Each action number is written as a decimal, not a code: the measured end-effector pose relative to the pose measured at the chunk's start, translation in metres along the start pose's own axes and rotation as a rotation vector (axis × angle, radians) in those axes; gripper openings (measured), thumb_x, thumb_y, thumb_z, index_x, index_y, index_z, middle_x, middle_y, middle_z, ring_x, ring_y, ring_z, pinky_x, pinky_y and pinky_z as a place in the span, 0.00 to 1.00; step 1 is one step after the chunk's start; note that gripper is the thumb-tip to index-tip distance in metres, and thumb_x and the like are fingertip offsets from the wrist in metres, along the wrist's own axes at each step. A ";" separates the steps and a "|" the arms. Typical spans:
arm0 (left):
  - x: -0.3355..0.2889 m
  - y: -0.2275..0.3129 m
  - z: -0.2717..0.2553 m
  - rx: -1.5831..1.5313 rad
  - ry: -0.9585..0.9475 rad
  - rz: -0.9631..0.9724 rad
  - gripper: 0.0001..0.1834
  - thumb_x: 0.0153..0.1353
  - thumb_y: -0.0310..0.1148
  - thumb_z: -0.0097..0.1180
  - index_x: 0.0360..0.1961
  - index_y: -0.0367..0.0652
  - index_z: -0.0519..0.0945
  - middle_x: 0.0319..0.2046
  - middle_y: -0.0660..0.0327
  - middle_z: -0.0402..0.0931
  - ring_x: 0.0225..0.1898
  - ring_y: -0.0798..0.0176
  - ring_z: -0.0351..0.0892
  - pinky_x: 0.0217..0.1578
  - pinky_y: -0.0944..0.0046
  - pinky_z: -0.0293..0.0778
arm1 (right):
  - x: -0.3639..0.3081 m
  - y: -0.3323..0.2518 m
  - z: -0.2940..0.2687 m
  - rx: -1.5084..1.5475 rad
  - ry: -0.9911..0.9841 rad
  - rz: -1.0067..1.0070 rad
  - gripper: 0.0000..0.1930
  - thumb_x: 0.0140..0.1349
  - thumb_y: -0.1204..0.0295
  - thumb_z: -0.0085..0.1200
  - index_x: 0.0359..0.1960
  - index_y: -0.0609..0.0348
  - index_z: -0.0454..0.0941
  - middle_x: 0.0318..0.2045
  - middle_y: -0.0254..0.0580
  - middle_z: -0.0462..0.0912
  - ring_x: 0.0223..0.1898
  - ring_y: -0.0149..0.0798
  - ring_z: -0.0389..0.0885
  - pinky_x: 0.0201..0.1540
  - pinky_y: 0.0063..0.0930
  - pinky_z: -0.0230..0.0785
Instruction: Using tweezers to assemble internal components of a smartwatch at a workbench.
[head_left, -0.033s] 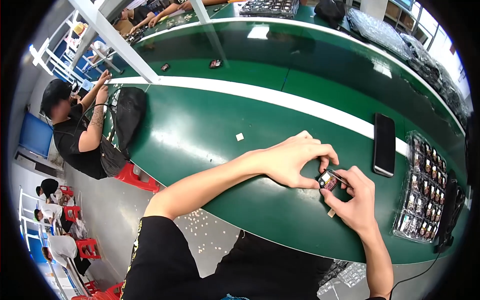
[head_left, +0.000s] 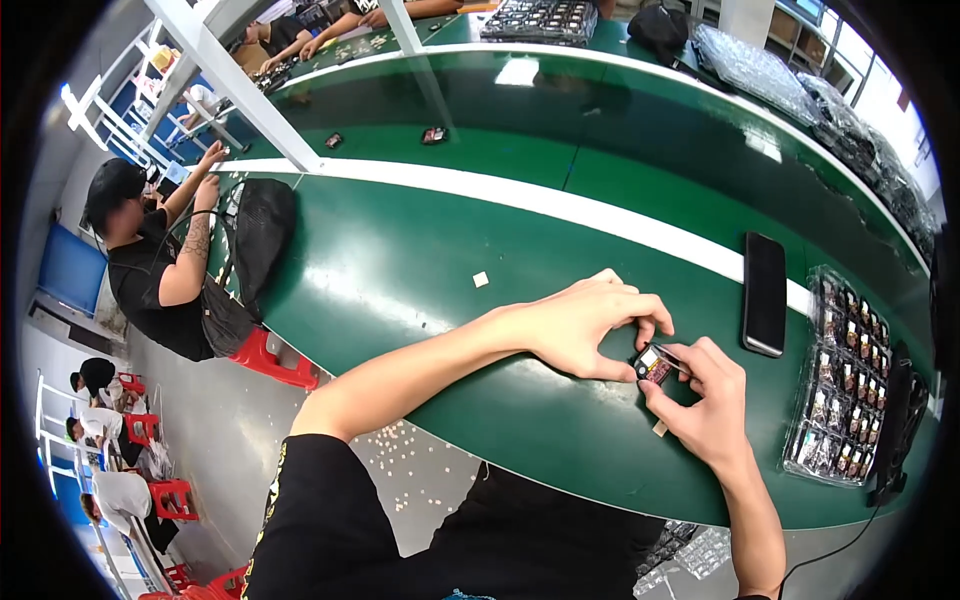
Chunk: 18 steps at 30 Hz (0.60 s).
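Observation:
A small black electronic module [head_left: 655,365] with a pale square and a reddish circuit area lies at the green tabletop, between my hands. My left hand [head_left: 595,325] steadies it, thumb at its left edge and a bent finger at its upper side. In my right hand [head_left: 708,395] is a pair of metal tweezers [head_left: 672,354], their tips over the module's upper right part. My right thumb touches the module's lower edge. Beneath that hand lies a small beige square piece [head_left: 660,428].
A black phone [head_left: 765,295] lies right of my hands, beside a clear tray [head_left: 835,385] of several modules. A pale square [head_left: 480,279] rests left of them. A person [head_left: 150,250] sits at the left near a black bag [head_left: 265,235]. Two modules lie beyond the white strip [head_left: 500,190].

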<state>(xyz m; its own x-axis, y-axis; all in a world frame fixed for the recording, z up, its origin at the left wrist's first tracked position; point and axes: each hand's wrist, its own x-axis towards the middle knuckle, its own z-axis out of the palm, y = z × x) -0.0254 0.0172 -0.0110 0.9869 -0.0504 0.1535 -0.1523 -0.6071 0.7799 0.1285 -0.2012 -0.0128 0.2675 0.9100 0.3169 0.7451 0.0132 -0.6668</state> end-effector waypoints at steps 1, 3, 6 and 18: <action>0.000 0.002 0.000 -0.002 0.004 0.015 0.35 0.55 0.37 0.77 0.65 0.49 0.81 0.44 0.69 0.83 0.40 0.63 0.72 0.61 0.56 0.63 | -0.003 -0.001 0.000 -0.039 0.016 -0.046 0.22 0.51 0.73 0.79 0.48 0.66 0.89 0.32 0.42 0.84 0.29 0.39 0.87 0.33 0.33 0.81; 0.002 0.003 -0.003 0.006 -0.008 0.039 0.36 0.56 0.38 0.77 0.67 0.47 0.81 0.46 0.68 0.85 0.41 0.64 0.73 0.59 0.57 0.65 | -0.006 0.002 -0.002 -0.082 0.068 -0.127 0.22 0.50 0.71 0.79 0.47 0.66 0.89 0.32 0.42 0.84 0.29 0.43 0.89 0.32 0.36 0.82; 0.010 0.003 -0.013 -0.201 0.051 0.038 0.32 0.59 0.31 0.78 0.66 0.40 0.84 0.49 0.61 0.88 0.40 0.67 0.77 0.49 0.61 0.78 | -0.011 -0.001 -0.018 -0.112 0.130 -0.134 0.20 0.52 0.66 0.78 0.45 0.62 0.89 0.32 0.41 0.84 0.28 0.43 0.89 0.31 0.38 0.82; -0.078 -0.176 -0.192 1.039 0.759 -0.569 0.27 0.75 0.47 0.66 0.69 0.46 0.83 0.71 0.52 0.79 0.73 0.44 0.75 0.73 0.45 0.71 | -0.107 0.025 -0.156 -0.571 0.513 0.228 0.20 0.55 0.59 0.78 0.43 0.59 0.91 0.31 0.39 0.83 0.29 0.41 0.85 0.34 0.38 0.77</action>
<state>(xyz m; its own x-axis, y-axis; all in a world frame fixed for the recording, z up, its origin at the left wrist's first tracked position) -0.0862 0.2798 -0.0440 0.5793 0.6291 0.5183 0.6904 -0.7167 0.0982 0.2138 -0.3627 0.0419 0.5952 0.5587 0.5776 0.7986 -0.4910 -0.3481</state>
